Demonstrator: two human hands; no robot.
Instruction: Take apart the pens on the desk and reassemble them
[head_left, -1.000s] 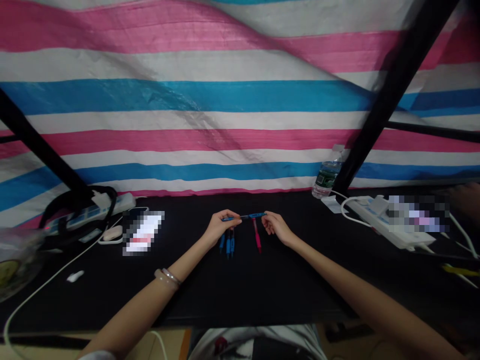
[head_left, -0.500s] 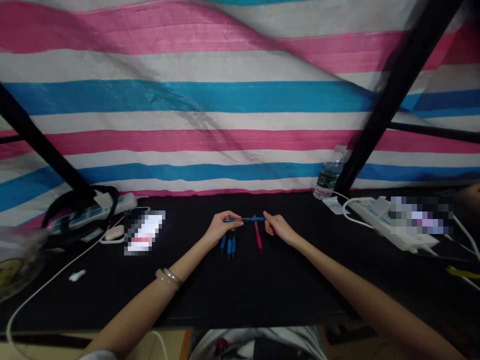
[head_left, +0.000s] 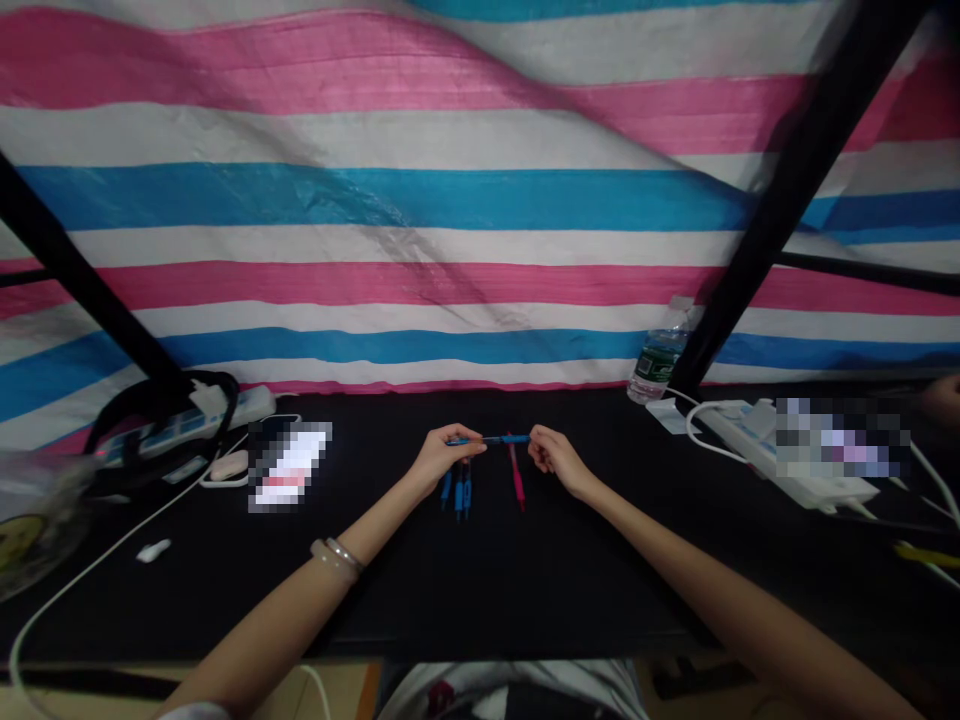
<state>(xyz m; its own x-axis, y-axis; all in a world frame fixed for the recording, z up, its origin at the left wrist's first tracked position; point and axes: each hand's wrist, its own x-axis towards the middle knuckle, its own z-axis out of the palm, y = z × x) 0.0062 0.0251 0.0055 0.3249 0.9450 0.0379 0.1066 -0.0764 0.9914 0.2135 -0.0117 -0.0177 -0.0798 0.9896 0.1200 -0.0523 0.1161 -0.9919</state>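
Note:
A blue pen is held level above the black table, one end in each hand. My left hand pinches its left end and my right hand pinches its right end. Under my left hand lie several blue pens side by side on the table. A red pen lies just right of them, between my two hands. A bracelet sits on my left wrist.
A water bottle stands at the back right beside a black pole. White power strips with cables lie at the right and back left. A blurred-out phone, black headphones and a fan sit on the left.
Both hands have stayed on the blue pen. The blue piece at its right end looks pushed in, so the pen appears shorter and my hands are slightly closer together.

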